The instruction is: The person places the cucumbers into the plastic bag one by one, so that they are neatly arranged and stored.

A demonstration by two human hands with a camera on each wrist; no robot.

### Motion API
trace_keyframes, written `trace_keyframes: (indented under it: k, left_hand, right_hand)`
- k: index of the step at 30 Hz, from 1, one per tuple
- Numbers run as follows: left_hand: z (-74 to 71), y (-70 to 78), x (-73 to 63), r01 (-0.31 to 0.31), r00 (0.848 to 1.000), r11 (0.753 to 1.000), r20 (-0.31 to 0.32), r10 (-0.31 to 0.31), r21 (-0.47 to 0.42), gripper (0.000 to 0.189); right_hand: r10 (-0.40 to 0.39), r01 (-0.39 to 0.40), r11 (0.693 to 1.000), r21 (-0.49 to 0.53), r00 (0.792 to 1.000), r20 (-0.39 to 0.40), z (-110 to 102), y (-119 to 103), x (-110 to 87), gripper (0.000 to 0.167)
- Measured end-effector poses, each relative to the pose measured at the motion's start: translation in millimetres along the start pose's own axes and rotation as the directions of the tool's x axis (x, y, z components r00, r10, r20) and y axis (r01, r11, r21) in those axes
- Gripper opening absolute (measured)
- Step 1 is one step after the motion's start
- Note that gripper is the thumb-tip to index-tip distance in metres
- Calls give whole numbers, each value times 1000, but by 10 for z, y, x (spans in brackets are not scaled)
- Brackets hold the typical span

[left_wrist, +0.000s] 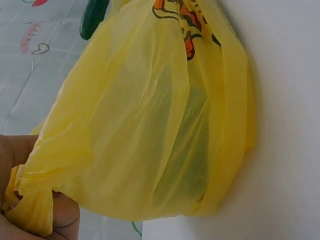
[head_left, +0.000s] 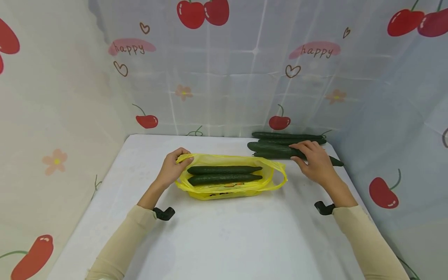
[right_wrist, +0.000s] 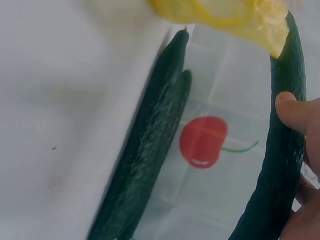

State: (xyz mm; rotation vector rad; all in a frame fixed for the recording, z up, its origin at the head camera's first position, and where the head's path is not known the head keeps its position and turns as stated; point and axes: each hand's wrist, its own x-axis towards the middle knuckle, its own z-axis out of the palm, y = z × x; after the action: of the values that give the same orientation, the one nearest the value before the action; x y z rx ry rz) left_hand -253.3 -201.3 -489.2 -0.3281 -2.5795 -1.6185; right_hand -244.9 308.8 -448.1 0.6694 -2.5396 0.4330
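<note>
Left hand (head_left: 174, 165) curled, pinching yellow bag (head_left: 206, 195) at rim; right hand (head_left: 315, 162) part-curled, gripping cucumber (right_wrist: 277, 165).

You have bare tabletop (head_left: 231, 233) on the near side of the yellow bag (head_left: 206, 195); its mouth faces up, partly filled by two cucumbers (head_left: 224, 179); your left hand (head_left: 175, 165) blocks its left end; a handle loop (head_left: 285, 173) juts rightward; the curtain (head_left: 227, 105) stands close behind the far cucumbers (head_left: 276, 135).

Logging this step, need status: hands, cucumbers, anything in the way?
Left hand gripping yellow bag. Right hand gripping one cucumber. Two more cucumbers inside bag, mouth open. No obstruction visible over it.
</note>
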Motion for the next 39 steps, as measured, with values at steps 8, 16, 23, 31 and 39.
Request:
trace_keyframes:
  k: [8, 16, 23, 31, 39]
  left_hand:
    - [-6, 25, -16, 20, 1000, 1000, -5, -20, 10, 21]
    - [-14, 53, -37, 24, 1000, 1000, -10, -24, -3, 20]
    - [6, 59, -35, 25, 1000, 999, -7, -25, -22, 24]
    - [2, 49, -30, 17, 1000, 999, -6, -18, -29, 18]
    - [-4, 24, -31, 30, 1000, 999, -9, -30, -15, 22]
  right_hand:
    - [-87, 87, 996, -5, 996, -12, -43, -266, 122, 43]
    - [-207, 207, 978, -5, 978, -31, 4, -490, 189, 44]
    - [-207, 205, 978, 38, 977, 43, 147, -724, 215, 46]
    - [-191, 182, 980, 74, 972, 134, 344, -996, 271, 41]
    - [-239, 228, 970, 87, 958, 158, 566, -1213, 322, 36]
